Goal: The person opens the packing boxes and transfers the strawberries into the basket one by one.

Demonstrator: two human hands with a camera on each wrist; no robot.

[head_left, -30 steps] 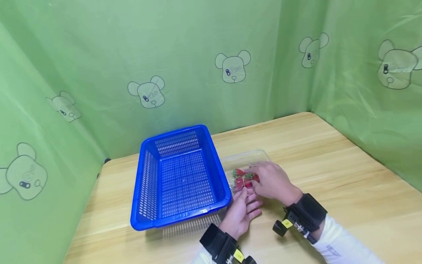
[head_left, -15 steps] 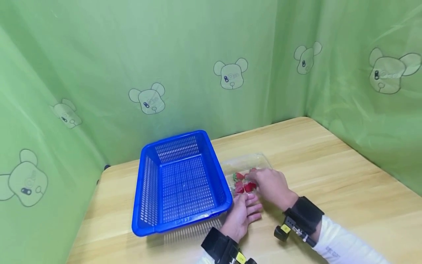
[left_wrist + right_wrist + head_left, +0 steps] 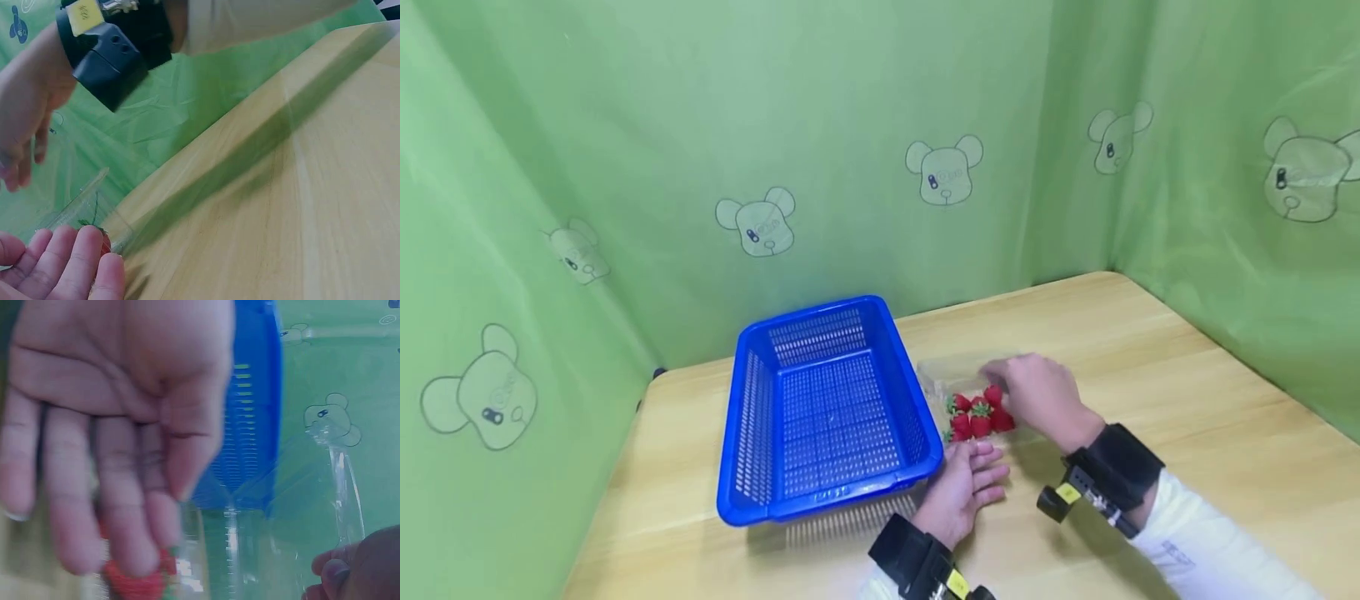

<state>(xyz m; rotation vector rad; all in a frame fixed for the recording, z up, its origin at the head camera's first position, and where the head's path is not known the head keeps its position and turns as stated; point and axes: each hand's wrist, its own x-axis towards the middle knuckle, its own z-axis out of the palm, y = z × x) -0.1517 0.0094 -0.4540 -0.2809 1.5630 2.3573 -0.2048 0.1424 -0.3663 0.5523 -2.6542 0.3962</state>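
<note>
Several red strawberries [image 3: 981,425] with green leaf tops lie in a clear plastic box on the table, right of the blue basket. My right hand [image 3: 1041,396] pinches the edge of the box's clear lid [image 3: 345,494] between thumb and fingers, holding it raised at the far side of the fruit. At the box's near edge, my left hand [image 3: 962,492] lies palm up with its fingers extended. In the left wrist view, a strawberry [image 3: 105,242] shows behind the left fingertips. Whether the left thumb touches the box, I cannot tell.
The blue perforated basket [image 3: 831,502] stands close beside the box and left hand, with no contents visible. Bare wooden tabletop [image 3: 1150,350] extends to the right. Green curtains [image 3: 850,100] surround the table's back and sides.
My right hand has drawn away from the strawberries, raising the lid. The fruit now shows more clearly. My left hand keeps its place at the box's near edge; the head view has shifted slightly.
</note>
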